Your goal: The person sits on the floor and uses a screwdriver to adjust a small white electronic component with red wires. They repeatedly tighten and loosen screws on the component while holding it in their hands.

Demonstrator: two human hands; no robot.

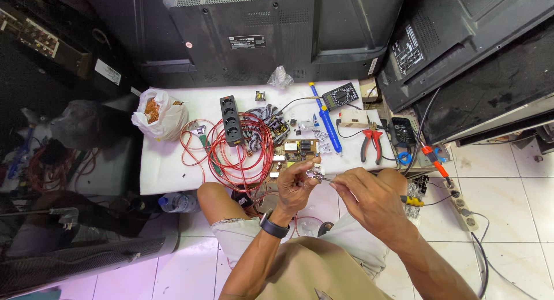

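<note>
Fingers of left hand (294,187) and right hand (369,199) pinch a small part (316,173), too tiny to identify

Left hand (294,187) and right hand (369,199) pinched together.

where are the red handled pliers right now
In the head view the red-handled pliers lie on the white table, right side, between the blue soldering iron and a black box, beyond the right hand.
</note>
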